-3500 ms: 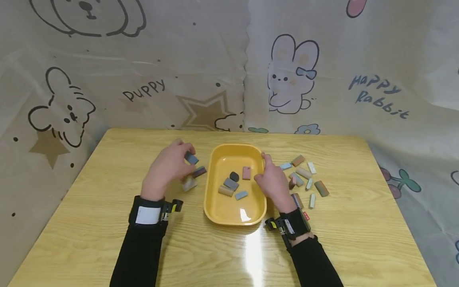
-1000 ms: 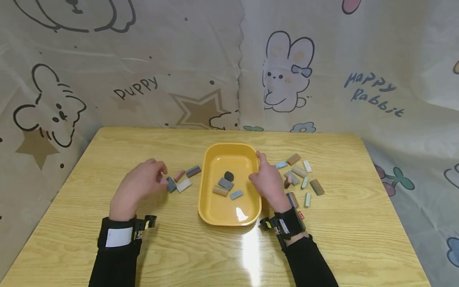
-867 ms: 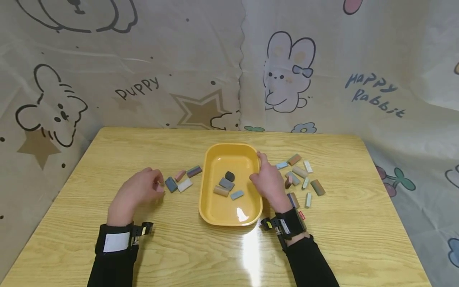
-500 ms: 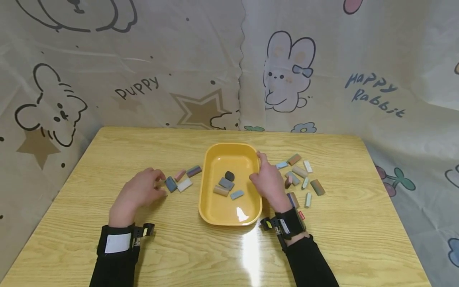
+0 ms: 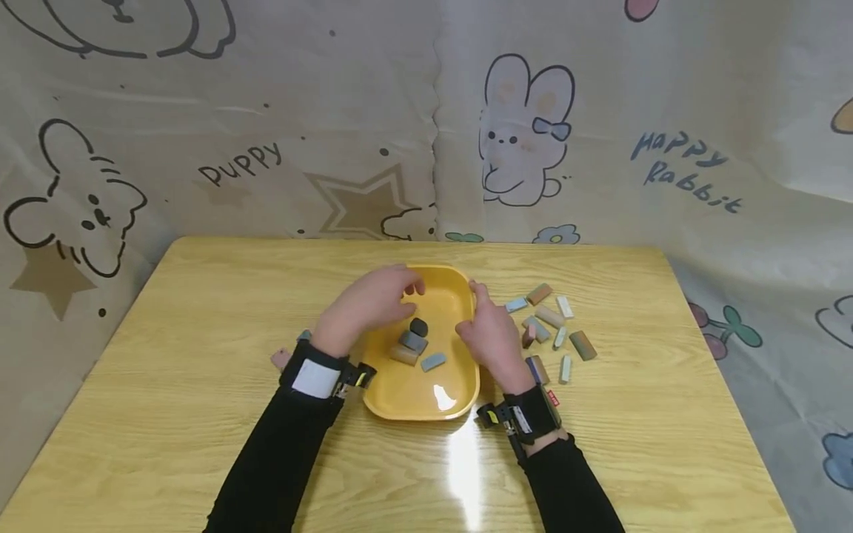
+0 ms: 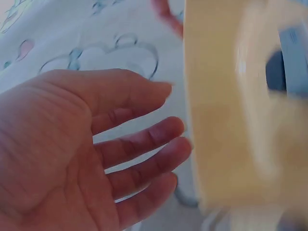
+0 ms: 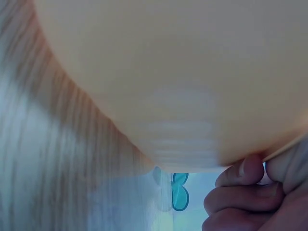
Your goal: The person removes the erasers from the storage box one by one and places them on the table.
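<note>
My left hand is over the left side of a yellow plastic tray, fingers loosely bent and nothing between them; the left wrist view shows its bare palm beside the tray's wall. In the tray lie a dark rounded piece, a grey block, a tan block and a light blue block. My right hand grips the tray's right rim, thumb over the inside and fingers curled below the edge outside.
On the table right of the tray lie several small blocks, among them a brown-green one and a white one. Left of my left wrist are a pink block and part of a blue one. A printed cloth stands behind the table.
A pink block has gone from the tray to the table at left, where my left hand let it go. That hand has since swung right over the tray. My right hand keeps its grip.
</note>
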Demonstrator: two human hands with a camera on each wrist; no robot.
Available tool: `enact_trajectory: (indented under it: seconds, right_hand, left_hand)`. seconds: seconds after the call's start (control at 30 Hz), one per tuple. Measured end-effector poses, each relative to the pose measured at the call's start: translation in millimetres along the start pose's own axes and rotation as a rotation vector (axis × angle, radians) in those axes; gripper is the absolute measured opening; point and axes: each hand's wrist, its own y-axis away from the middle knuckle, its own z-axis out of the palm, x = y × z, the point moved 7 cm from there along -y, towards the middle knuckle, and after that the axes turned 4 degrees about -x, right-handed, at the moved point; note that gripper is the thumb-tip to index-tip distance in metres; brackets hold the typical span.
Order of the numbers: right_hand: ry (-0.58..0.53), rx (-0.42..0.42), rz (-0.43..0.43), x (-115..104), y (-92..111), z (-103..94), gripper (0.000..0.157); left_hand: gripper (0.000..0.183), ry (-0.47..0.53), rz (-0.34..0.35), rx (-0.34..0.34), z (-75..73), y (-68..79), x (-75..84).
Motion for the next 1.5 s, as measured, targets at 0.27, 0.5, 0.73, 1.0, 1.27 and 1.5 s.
enact_trajectory:
  seconds: [0.27, 0.5, 0.73, 1.0, 1.27, 1.5]
  right_hand:
    - [0.01, -0.005, -0.021, -12, 0, 6.3, 0.074]
    - [0.03, -0.009, -0.013, -19, 0, 6.1, 0.074]
    - [0.011, -0.012, -0.017, -18, 0, 5.9, 0.074]
    - [-0.028, -0.022, 0.007, -9, 0, 5.4, 0.075]
    - [-0.017, -0.019, 0.021, -1, 0, 1.8, 0.075]
    - [-0.017, -0.026, 0.017, -1, 1, 3.3, 0.074]
  left_hand:
    - [0.022, -0.046, -0.084, -0.275, 46.2, -29.3, 8.1]
    - [0.009, -0.066, -0.139, -0.282, 51.5, -30.3, 7.9]
    - [0.008, -0.01, -0.082, -0.135, 31.3, -19.8, 7.2]
    - [0.011, 0.043, -0.151, 0.068, -14.5, 50.3, -19.9]
    - [0.019, 0.136, -0.252, 0.055, 27.9, 97.2, -71.3]
    - [0.035, 0.179, -0.304, 0.044, 52.4, 108.5, -90.6]
